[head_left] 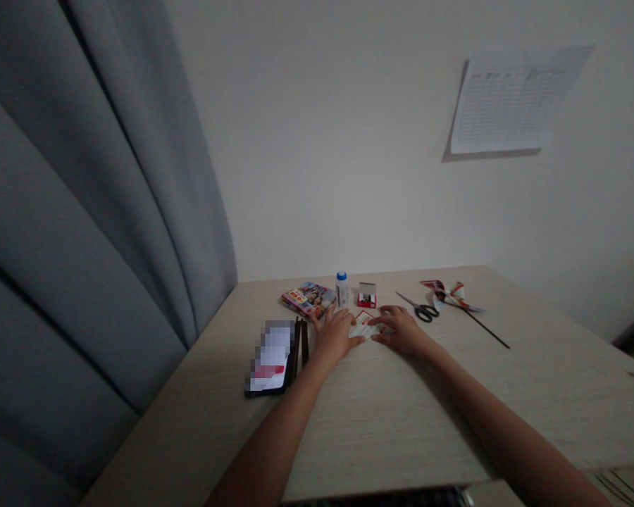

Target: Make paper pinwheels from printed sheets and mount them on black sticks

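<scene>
A small piece of printed paper (363, 327) with a red edge lies flat on the table between my hands. My left hand (335, 335) rests at its left side, fingers spread and touching it. From the other side, my right hand (399, 329) reaches the paper's right edge, thumb and fingers apart. Parts of the paper are hidden under the fingers. Just beyond stand a white bottle with a blue cap (342, 291) and a small red box (366, 301) with its lid up. Black-handled scissors (425, 311) lie right of my right hand.
A phone (272, 359) and dark thin sticks (297, 345) lie left of my left hand. Colourful booklets (307, 298) lie behind them. At right is a paper pinwheel (449, 294) on a dark stick. A wall stands behind the table (380, 422); a grey curtain (153, 211) hangs left.
</scene>
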`<state>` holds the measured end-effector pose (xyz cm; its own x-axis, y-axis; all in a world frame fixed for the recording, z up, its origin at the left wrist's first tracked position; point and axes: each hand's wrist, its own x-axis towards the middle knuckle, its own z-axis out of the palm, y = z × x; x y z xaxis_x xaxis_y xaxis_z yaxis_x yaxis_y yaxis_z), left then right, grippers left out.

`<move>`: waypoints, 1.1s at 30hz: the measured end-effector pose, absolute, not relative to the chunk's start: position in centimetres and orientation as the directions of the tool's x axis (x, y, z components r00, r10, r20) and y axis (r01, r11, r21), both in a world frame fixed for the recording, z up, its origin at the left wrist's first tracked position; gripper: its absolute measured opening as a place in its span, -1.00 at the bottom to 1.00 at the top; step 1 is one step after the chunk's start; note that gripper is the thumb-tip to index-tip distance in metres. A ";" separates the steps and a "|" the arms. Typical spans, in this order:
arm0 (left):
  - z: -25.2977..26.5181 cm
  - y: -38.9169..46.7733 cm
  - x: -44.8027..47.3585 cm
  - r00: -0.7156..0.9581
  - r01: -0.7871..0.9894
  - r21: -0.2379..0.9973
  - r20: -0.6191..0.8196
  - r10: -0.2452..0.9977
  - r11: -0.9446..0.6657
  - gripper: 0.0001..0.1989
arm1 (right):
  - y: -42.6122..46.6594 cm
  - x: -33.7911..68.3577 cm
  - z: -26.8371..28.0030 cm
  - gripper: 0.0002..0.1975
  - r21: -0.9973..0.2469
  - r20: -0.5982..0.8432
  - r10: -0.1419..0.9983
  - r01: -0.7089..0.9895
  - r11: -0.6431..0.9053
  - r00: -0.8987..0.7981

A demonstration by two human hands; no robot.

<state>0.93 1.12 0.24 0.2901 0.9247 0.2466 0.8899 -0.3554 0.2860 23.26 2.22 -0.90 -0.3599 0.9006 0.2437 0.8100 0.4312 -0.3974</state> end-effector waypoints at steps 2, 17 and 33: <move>0.4 1.1 0.5 0.291 0.891 0.284 0.238 0.927 -0.353 -0.64 | 2.2 23.3 -0.9 -0.61 -0.403 0.242 0.901 0.807 0.431 -0.361; 2.4 0.7 -2.5 0.214 0.939 0.258 0.075 0.974 -0.226 -0.62 | 2.3 23.7 -0.9 -0.59 -0.410 0.206 0.903 0.805 0.430 -0.378; 2.6 1.5 -4.8 0.155 0.968 0.193 0.033 0.987 -0.158 -0.56 | 2.2 23.8 -0.8 -0.57 -0.416 0.179 0.911 0.811 0.412 -0.371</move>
